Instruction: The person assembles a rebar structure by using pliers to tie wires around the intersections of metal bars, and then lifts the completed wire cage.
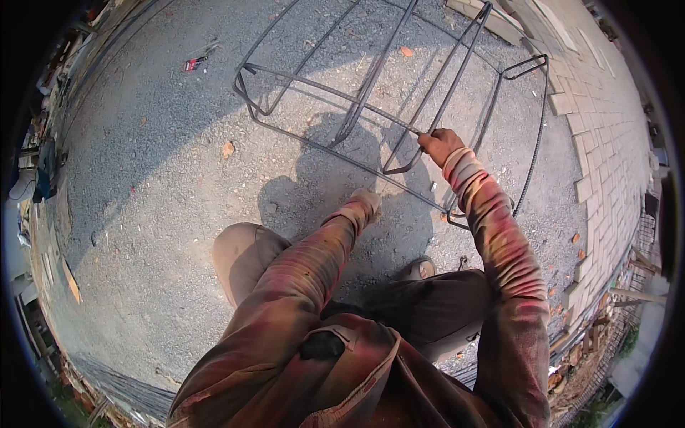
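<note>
A cage of dark steel reinforcing bars (355,107), made of long ribbed bars and bent rectangular stirrups, lies on the gravel ahead of me. My right hand (440,145) is closed around the end of one of its bars, beside a stirrup. My left hand (369,202) hangs lower, between my knees and the near long bar, apart from the cage. The sleeve and wrist cover most of it, so its fingers are hidden. I am squatting, and my shadow falls across the near part of the cage.
Pale paving blocks (606,150) form a raised, stepped edge along the right. A small red and black item (191,65) lies on the gravel at the upper left. Orange fragments, among them one chip (228,149), are scattered about. Wood scraps and debris line the lower right.
</note>
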`<state>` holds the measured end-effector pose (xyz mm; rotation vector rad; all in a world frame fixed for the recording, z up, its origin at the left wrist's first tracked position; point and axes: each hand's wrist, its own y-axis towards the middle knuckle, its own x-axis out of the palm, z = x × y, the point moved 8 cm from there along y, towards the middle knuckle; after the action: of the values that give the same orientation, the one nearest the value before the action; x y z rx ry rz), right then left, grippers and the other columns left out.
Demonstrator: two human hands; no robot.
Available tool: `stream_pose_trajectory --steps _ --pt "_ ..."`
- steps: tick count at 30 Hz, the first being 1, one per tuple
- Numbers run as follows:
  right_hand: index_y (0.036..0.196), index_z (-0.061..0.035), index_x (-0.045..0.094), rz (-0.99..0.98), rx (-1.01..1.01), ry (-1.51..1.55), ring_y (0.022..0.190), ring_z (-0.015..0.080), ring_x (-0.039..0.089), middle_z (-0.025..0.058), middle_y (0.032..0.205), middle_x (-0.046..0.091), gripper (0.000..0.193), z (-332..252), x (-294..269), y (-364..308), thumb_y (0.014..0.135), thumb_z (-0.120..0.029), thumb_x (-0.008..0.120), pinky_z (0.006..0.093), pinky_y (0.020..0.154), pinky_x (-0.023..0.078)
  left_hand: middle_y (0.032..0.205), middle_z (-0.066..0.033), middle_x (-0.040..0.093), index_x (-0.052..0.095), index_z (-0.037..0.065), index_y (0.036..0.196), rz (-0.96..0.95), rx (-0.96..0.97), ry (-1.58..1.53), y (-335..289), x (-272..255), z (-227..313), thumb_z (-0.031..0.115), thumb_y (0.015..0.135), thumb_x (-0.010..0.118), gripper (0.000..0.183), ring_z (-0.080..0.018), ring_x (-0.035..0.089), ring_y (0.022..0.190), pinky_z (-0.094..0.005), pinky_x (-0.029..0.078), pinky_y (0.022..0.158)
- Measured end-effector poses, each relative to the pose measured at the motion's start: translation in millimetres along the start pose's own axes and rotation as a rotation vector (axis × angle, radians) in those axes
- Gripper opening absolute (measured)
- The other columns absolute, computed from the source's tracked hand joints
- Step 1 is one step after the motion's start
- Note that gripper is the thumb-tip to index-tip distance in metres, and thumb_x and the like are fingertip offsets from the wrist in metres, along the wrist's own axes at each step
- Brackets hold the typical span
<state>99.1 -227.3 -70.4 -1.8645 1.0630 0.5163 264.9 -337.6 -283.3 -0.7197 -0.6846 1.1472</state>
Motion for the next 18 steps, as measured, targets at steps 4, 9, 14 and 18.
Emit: stream_pose_trajectory --steps 4,9,14,18 --pt "0.102 0.0057 0.058 0.192 0.090 -0.076 0.098 0.0382 0.058 0.0269 0.099 0.060 0.055 -13 -8 -21 0.070 -0.039 0.063 0.0382 0.086 0.044 0.088 -0.0171 0.064 0.062 0.002 0.089 0.278 0.012 -0.195 82 -46 -29 0.033 0.080 0.053 0.034 -0.0286 0.062 0.075 -0.0384 0.050 0.063" --pt "0.098 0.0055 0.059 0.246 0.137 -0.115 0.093 0.0368 0.060 0.0250 0.094 0.062 0.049 -11 -6 -17 0.069 -0.034 0.063 0.0380 0.081 0.046 0.105 -0.0094 0.063 0.062 0.014 0.103 0.342 -0.079 0.515 49 -72 29 0.047 0.084 0.043 0.042 -0.0259 0.062 0.092 -0.0372 0.048 0.080" --pt "0.087 0.0050 0.061 0.332 0.117 0.009 0.078 0.0323 0.062 0.0218 0.081 0.063 0.040 -12 -13 -32 0.067 -0.029 0.062 0.0365 0.073 0.047 0.112 -0.0092 0.061 0.063 0.016 0.103 0.605 -0.150 0.521 48 -81 35 0.044 0.086 0.040 0.041 -0.0253 0.060 0.101 -0.0341 0.048 0.080" --pt "0.083 0.0043 0.061 0.346 0.040 0.078 0.075 0.0299 0.061 0.0199 0.078 0.063 0.036 -14 -14 -27 0.067 -0.028 0.062 0.0359 0.070 0.046 0.098 -0.0095 0.064 0.057 0.009 0.106 0.610 -0.004 0.223 45 -72 36 0.028 0.083 0.050 0.030 -0.0236 0.063 0.086 -0.0325 0.050 0.074"
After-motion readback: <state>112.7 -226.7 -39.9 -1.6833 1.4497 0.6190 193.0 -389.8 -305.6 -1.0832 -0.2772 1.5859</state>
